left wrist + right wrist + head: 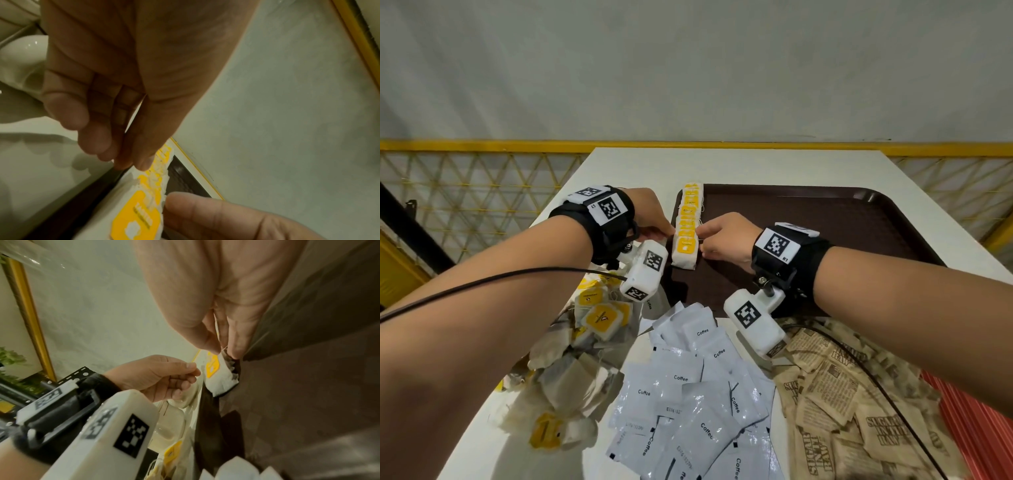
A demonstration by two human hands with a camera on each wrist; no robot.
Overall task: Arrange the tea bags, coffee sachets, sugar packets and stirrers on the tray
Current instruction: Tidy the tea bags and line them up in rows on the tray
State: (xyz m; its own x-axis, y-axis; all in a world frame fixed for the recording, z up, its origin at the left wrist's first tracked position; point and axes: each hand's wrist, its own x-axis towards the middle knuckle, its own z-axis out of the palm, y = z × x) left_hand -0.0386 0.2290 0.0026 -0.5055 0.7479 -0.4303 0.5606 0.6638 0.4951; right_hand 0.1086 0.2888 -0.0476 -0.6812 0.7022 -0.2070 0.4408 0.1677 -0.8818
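A row of tea bags (686, 226) with yellow tags lies along the left edge of the brown tray (825, 222). My left hand (669, 233) touches the row's left side with its fingertips (144, 162) held together and nothing in its grip. My right hand (700, 240) is at the row's right side, where thumb and forefinger (213, 348) pinch the edge of a tea bag (218, 378) and its thread. Loose tea bags (599, 318) are heaped on the table at the left. Coffee sachets (688, 394) lie in front, with brown sugar packets (852, 404) to their right.
The white table (722, 164) ends at a yellow railing (482, 145) behind. Most of the tray's floor right of the tea bag row is bare. A red ribbed thing (969, 431) lies at the far right edge. Cables run along both forearms.
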